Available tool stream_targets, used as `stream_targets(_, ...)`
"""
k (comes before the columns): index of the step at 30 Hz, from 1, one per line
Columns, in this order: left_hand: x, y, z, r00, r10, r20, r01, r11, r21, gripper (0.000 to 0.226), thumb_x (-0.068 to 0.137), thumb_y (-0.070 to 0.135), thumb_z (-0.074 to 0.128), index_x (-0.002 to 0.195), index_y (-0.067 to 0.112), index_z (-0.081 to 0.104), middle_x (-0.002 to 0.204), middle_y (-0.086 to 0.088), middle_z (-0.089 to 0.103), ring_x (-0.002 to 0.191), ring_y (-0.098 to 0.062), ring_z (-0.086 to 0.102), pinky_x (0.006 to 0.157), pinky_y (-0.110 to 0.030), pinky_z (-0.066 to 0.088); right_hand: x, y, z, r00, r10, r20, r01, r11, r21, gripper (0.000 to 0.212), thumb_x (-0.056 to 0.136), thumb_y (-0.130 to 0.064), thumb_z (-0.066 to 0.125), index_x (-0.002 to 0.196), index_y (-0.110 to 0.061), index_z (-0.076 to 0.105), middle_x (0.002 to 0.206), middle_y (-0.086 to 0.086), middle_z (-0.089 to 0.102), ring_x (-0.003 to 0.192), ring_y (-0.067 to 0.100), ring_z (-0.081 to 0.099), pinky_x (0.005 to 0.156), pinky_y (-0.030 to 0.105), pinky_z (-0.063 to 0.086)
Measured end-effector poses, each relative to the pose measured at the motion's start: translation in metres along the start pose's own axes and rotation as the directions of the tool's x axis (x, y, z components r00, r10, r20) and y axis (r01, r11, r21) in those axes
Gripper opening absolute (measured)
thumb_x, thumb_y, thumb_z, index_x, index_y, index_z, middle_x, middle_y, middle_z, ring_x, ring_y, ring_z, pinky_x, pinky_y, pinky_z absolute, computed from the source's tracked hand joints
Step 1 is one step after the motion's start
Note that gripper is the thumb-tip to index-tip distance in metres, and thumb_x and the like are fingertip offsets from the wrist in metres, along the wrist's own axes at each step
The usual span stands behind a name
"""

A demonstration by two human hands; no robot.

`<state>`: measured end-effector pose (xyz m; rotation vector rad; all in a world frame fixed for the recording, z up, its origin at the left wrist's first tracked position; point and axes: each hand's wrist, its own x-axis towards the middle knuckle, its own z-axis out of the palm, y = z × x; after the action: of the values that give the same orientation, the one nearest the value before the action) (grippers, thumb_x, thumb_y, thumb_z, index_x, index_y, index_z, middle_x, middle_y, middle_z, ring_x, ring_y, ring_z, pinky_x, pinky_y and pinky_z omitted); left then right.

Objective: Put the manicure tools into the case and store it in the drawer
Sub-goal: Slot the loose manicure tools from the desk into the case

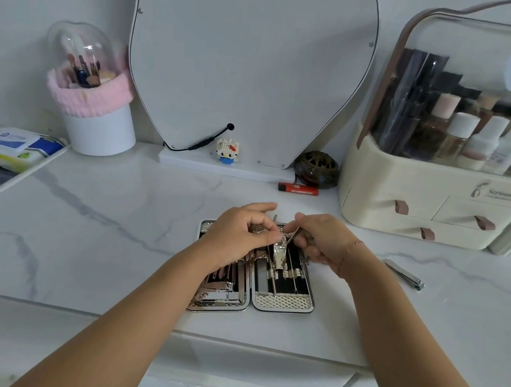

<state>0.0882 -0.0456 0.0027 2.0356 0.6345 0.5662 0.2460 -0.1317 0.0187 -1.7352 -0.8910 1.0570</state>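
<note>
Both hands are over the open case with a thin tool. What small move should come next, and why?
Probably slide the thin tool, pinched in the right hand, down into a free loop of the open case, while the left hand steadies the strap. The case lies open and flat, and a nail clipper is not yet packed; it lies on the table to the right.

The cream cosmetics organizer (438, 195) reads "Serious Life"

I see two bare forearms entering from the bottom of the frame — no sleeves. The right hand (324, 237) has a thin reddish string bracelet (350, 248) at its wrist; the left hand (237, 234) wears nothing.
</note>
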Motion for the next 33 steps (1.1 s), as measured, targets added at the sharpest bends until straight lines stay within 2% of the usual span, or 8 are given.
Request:
stream_targets(6,-0.002,0.002,-0.001,0.998,-0.049,0.039,0.049,0.999,-0.012,0.005,0.083,0.028,0.069,0.086,0.025,0.071,0.141,0.015,0.047,0.127,-0.003,0.042,0.104,-0.028,0.025,0.003,-0.002,0.006,0.995,-0.09,-0.048,0.075,0.962,-0.264,0.025,0.09,0.003,0.041,0.11,-0.001,0.055,0.055,0.0,0.045,0.032,0.002,0.04,0.034,0.009,0.029)
stream_targets(10,-0.004,0.003,-0.002,0.998,-0.046,0.049,0.047,0.999,-0.027,0.003,0.083,0.028,0.069,0.085,0.027,0.071,0.141,0.015,0.046,0.126,-0.001,0.04,0.1,-0.026,0.023,0.002,-0.004,0.002,0.993,-0.116,-0.019,0.111,0.98,-0.166,0.022,0.096,-0.004,0.039,0.09,-0.009,0.059,0.049,-0.006,0.044,0.027,0.0,0.036,0.031,0.01,0.027)
stream_targets(15,-0.005,0.006,-0.002,0.997,-0.06,0.049,0.062,0.998,-0.024,0.004,0.084,0.029,0.068,0.085,0.027,0.071,0.13,0.017,0.056,0.115,0.002,0.045,0.082,-0.014,0.026,0.007,-0.004,-0.006,0.989,-0.135,-0.06,0.113,0.953,-0.282,0.032,0.094,0.0,0.03,0.096,-0.009,0.06,0.052,-0.002,0.04,0.035,0.002,0.036,0.035,0.013,0.028)
stream_targets(21,-0.005,0.007,-0.002,0.998,-0.051,0.045,0.052,0.998,-0.023,0.01,0.084,0.029,0.068,0.09,0.021,0.072,0.127,0.018,0.055,0.102,0.011,0.047,0.073,-0.003,0.024,0.005,-0.012,0.0,0.967,-0.244,-0.068,0.157,0.79,-0.593,0.035,0.09,-0.005,0.036,0.099,-0.013,0.068,0.084,-0.007,0.056,0.075,0.01,0.052,0.07,0.023,0.042)
stream_targets(23,-0.005,0.008,-0.003,0.998,-0.045,0.05,0.046,0.999,-0.022,0.006,0.083,0.029,0.069,0.085,0.024,0.071,0.132,0.018,0.052,0.101,0.013,0.046,0.076,-0.003,0.025,0.005,-0.021,0.003,0.967,-0.252,-0.037,0.168,0.741,-0.65,0.034,0.092,-0.008,0.037,0.106,-0.01,0.067,0.088,-0.005,0.057,0.08,0.011,0.053,0.073,0.021,0.041)
stream_targets(25,-0.003,0.006,-0.003,0.998,-0.036,0.059,0.039,0.999,-0.037,0.005,0.083,0.028,0.069,0.085,0.024,0.071,0.14,0.018,0.045,0.117,0.003,0.044,0.093,-0.015,0.026,0.006,-0.028,0.005,0.971,-0.236,-0.023,0.159,0.72,-0.675,0.031,0.092,-0.009,0.038,0.108,-0.009,0.064,0.073,-0.006,0.056,0.067,0.01,0.052,0.059,0.017,0.039)
stream_targets(28,-0.003,0.003,-0.003,0.998,-0.032,0.061,0.035,0.998,-0.049,0.006,0.082,0.026,0.07,0.087,0.023,0.071,0.143,0.017,0.042,0.127,-0.002,0.04,0.104,-0.026,0.024,0.011,-0.026,0.006,0.982,-0.191,0.004,0.161,0.817,-0.553,0.023,0.09,-0.009,0.043,0.097,-0.002,0.063,0.057,0.002,0.05,0.047,0.011,0.042,0.049,0.021,0.035)
stream_targets(33,-0.001,0.001,-0.003,0.998,0.011,0.059,-0.009,0.999,-0.043,0.003,0.081,0.028,0.07,0.08,0.031,0.069,0.15,0.017,0.032,0.132,-0.001,0.035,0.108,-0.029,0.022,0.01,-0.012,0.003,0.988,-0.155,0.016,0.155,0.97,-0.189,0.017,0.091,-0.018,0.053,0.082,-0.007,0.06,0.055,0.001,0.05,0.041,0.01,0.04,0.044,0.019,0.034)
